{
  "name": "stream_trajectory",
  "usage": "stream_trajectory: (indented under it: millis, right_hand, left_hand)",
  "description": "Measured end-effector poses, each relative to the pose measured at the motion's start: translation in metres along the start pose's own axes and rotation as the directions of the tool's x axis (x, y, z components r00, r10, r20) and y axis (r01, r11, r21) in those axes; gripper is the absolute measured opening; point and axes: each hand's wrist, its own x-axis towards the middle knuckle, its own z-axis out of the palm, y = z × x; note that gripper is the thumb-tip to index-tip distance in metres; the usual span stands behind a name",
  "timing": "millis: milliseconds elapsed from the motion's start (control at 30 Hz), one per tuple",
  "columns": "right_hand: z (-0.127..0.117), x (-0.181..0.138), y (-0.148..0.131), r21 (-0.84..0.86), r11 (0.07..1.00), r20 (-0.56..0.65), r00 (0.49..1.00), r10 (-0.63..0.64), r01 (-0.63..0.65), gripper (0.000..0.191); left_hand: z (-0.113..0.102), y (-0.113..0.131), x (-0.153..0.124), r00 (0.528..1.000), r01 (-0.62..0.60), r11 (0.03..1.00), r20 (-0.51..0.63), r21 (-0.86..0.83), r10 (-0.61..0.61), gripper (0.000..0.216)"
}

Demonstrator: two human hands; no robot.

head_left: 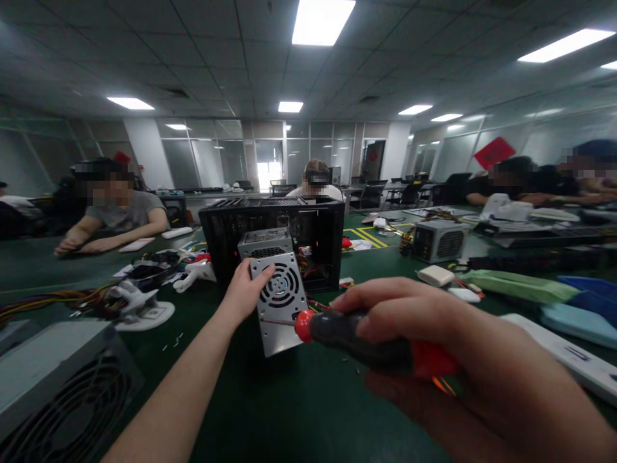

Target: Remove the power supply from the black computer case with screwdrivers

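My left hand [245, 289] grips the upper left edge of a silver metal panel with a round fan grille [280, 328], its thumb on the front face. The panel leans at a slant before a grey perforated metal box [266, 241], and whether the two are joined is hidden. Behind both stands an open black computer case [219, 238]. Large in the foreground, my right hand [434, 328] is closed around the black and red handle of a screwdriver [337, 331]. Its thin shaft points left, across the lower part of the panel; whether the tip touches is unclear.
Another power supply [438, 241] with cables stands right of the case. A larger grey unit with a fan grille [62, 392] fills the lower left. Small screws [177, 339] lie on the green tabletop [270, 418]. A white power strip [573, 357] lies right. Several people sit around.
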Motion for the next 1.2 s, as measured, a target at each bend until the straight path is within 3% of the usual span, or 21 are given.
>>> stream_trajectory:
  millis: [67,167,533,700,833,1200]
  right_hand:
    - [-0.001,0.002,0.003,0.015,1.0,-0.038,0.999,-0.002,0.003,0.017]
    - [0.001,0.011,0.01,0.024,1.0,-0.002,1.0,-0.006,0.006,0.027]
    - [0.013,0.017,0.019,-0.08,0.997,0.004,1.0,0.004,-0.004,0.023]
    - [0.019,0.03,0.013,-0.109,0.987,-0.083,0.991,0.105,-0.114,0.028]
    - [0.022,0.034,0.011,-0.116,0.984,-0.134,0.984,0.117,-0.132,0.032]
    - [0.015,0.019,0.025,-0.061,0.998,-0.055,0.998,0.007,-0.01,0.017]
  left_hand:
    - [0.0,-0.001,0.0,1.0,-0.001,1.0,-0.004,0.0,0.001,0.047]
    - [0.001,-0.002,0.0,1.0,-0.01,1.0,-0.01,0.011,0.01,0.041]
    - [0.003,-0.003,-0.002,1.0,-0.025,0.998,-0.016,0.058,0.026,0.027]
    - [0.003,0.001,-0.004,0.999,-0.041,0.996,-0.022,0.076,0.042,0.026]
    - [0.002,0.003,-0.004,0.999,-0.036,0.996,-0.024,0.084,0.038,0.026]
    - [0.004,0.0,-0.004,1.0,-0.021,0.997,-0.02,0.069,0.023,0.029]
